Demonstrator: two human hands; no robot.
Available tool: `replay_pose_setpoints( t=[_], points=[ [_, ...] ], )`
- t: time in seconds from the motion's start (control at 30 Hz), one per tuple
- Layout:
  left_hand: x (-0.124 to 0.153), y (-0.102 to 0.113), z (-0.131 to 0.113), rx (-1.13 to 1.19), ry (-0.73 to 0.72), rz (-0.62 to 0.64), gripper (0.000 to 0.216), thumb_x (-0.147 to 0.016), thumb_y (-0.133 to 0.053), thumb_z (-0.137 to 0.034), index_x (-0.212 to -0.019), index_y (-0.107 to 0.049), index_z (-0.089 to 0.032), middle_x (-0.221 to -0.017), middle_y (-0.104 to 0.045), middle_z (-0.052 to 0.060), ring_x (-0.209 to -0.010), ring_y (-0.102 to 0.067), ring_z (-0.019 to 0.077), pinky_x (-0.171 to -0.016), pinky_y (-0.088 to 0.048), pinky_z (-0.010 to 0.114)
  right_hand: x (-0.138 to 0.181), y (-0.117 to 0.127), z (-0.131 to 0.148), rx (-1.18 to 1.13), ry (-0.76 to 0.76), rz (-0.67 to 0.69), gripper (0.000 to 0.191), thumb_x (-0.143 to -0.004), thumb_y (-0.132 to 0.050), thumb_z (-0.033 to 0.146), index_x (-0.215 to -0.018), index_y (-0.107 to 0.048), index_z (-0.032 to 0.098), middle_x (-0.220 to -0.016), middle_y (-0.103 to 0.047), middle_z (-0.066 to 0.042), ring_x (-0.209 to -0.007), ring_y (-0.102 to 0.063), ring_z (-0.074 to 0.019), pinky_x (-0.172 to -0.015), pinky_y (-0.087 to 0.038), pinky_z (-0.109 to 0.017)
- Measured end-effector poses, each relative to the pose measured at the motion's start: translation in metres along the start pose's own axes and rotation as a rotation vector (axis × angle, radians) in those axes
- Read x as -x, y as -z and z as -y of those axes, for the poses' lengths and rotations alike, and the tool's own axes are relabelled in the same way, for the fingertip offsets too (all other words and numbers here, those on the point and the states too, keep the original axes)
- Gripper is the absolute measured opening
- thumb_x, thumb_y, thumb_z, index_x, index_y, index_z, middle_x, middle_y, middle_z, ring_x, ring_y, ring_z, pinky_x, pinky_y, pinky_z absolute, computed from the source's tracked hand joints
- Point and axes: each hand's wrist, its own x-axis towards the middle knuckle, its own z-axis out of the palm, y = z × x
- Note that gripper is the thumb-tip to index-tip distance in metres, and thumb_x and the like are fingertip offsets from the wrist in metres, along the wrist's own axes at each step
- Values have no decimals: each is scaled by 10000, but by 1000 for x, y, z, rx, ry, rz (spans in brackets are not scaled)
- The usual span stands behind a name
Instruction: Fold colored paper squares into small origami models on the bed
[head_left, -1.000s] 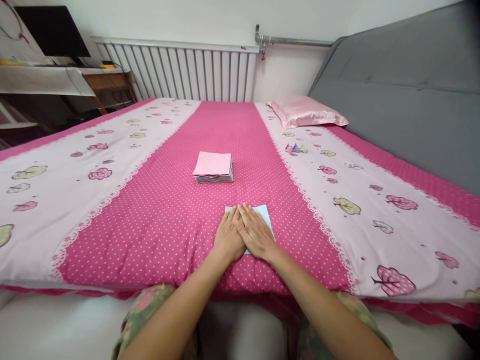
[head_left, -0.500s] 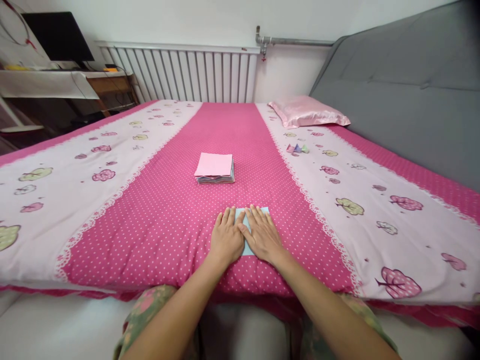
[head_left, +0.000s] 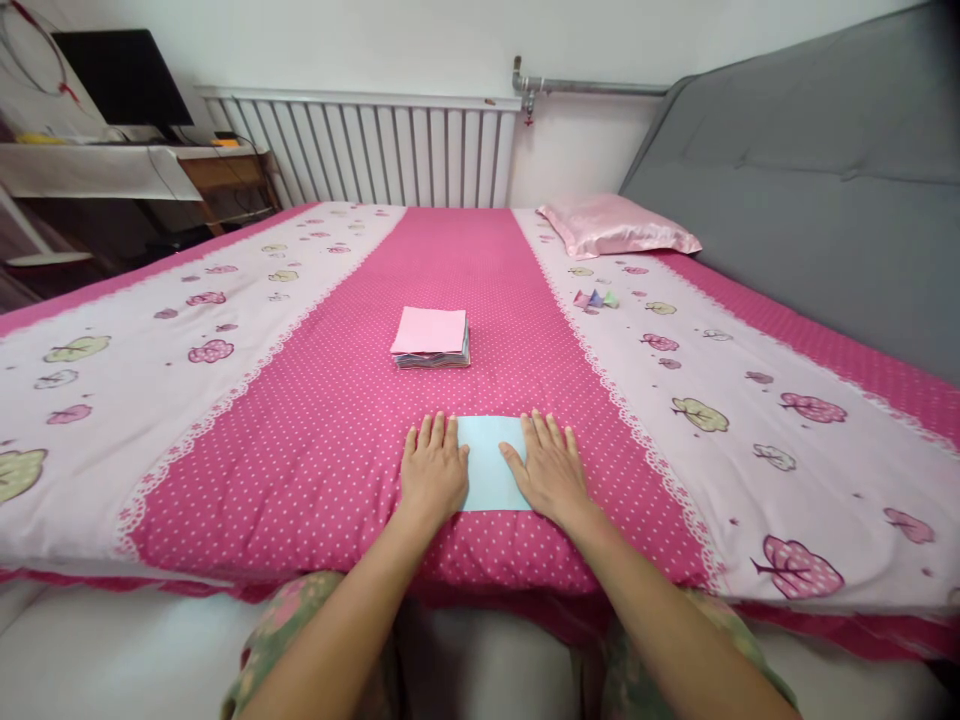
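Note:
A light blue square sheet of paper (head_left: 493, 465) lies flat on the pink dotted bedspread (head_left: 330, 450), close to the bed's front edge. My left hand (head_left: 435, 470) rests flat at the sheet's left edge, fingers stretched out and pointing away from me. On the opposite side my right hand (head_left: 551, 465) lies flat over the right edge, its thumb reaching inward onto the paper. Neither hand grips anything. Beyond them sits a stack of square paper (head_left: 431, 335), with a pink sheet on top.
Small folded paper pieces (head_left: 596, 299) in pink, purple and green lie to the right. A pink pillow (head_left: 619, 225) rests by the grey headboard (head_left: 795, 170). Behind the bed is a white radiator (head_left: 375, 150). A monitor (head_left: 124, 80) stands on a desk at the left.
My hands have slid apart from the middle of the blue sheet, left hand leftward and right hand slightly rightward, uncovering the paper between them. The paper stack has stayed put.

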Motion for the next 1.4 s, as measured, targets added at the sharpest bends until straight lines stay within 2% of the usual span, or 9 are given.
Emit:
replay_pose_setpoints(
  t=[0.13, 0.3, 0.4, 0.47, 0.53, 0.67, 0.77, 1.0, 1.4],
  points=[
    [-2, 2, 7, -12, 53, -40, 469, -890, -272, -259, -1276, -420, -36, -1325, -428, 188, -1249, -355, 288, -1033, -253, 445, -4, 2, -9, -32, -97, -24, 761, -854, -196, 581, -1360, -275, 18, -1424, -251, -192, -1323, -172, -316, -1062, -70, -495],
    [-7, 7, 11, 38, 114, -163, 453, -892, -256, -223, -1235, -450, 0, -1315, -424, 223, -1265, -329, 296, -1023, -280, 449, -11, 9, -19, -267, -220, -121, 793, -853, -148, 587, -1365, -229, -13, -1421, -236, -219, -1323, -196, -293, -1057, -187, -455],
    [-9, 10, 7, 117, 49, -266, 449, -899, -261, -236, -1267, -412, -30, -1353, -383, 200, -1294, -277, 277, -1035, -277, 445, -9, 13, -16, -357, -188, -224, 747, -863, -157, 565, -1381, -204, 28, -1438, -221, -183, -1333, -178, -260, -1068, -186, -442],
    [-8, 11, 1, 175, -38, -295, 445, -903, -262, -241, -1290, -383, -57, -1370, -370, 175, -1304, -262, 253, -1043, -277, 433, -5, 16, -10, -357, -80, -280, 688, -877, -188, 532, -1389, -198, 73, -1450, -207, -151, -1341, -154, -241, -1071, -178, -449],
    [-6, 10, -7, 216, -137, -281, 442, -905, -258, -240, -1301, -362, -72, -1376, -367, 159, -1311, -250, 235, -1049, -277, 430, 0, 18, -2, -342, 73, -287, 634, -889, -217, 494, -1398, -180, 118, -1463, -181, -119, -1349, -123, -224, -1072, -178, -457],
    [2, 2, -21, 250, -288, -201, 456, -903, -246, -228, -1320, -325, -62, -1393, -337, 157, -1326, -204, 226, -1061, -264, 420, 10, 19, 15, -280, 350, -150, 592, -901, -239, 450, -1407, -156, 153, -1466, -183, -86, -1350, -118, -209, -1082, -157, -451],
    [7, -7, -26, 237, -351, -142, 499, -888, -291, -250, -1351, -264, -65, -1410, -304, 158, -1327, -198, 231, -1067, -249, 414, 13, 13, 20, -231, 455, -42, 590, -905, -230, 443, -1407, -153, 142, -1461, -202, -78, -1350, -123, -194, -1098, -120, -427],
    [8, -14, -27, 128, -378, -80, 534, -855, -363, -245, -1357, -263, -93, -1390, -341, 162, -1303, -261, 248, -1055, -237, 432, 10, -2, 20, -197, 362, 58, 606, -902, -177, 475, -1405, -163, 137, -1460, -198, -76, -1349, -121, -195, -1094, -155, -419],
    [5, -4, -26, 83, -327, 30, 506, -877, -290, -292, -1354, -301, -121, -1396, -347, 118, -1299, -268, 254, -1059, -207, 419, 6, 1, 16, -114, 275, 101, 652, -888, -132, 524, -1395, -206, 121, -1454, -216, -81, -1347, -134, -213, -1097, -92, -431]
  ],
)
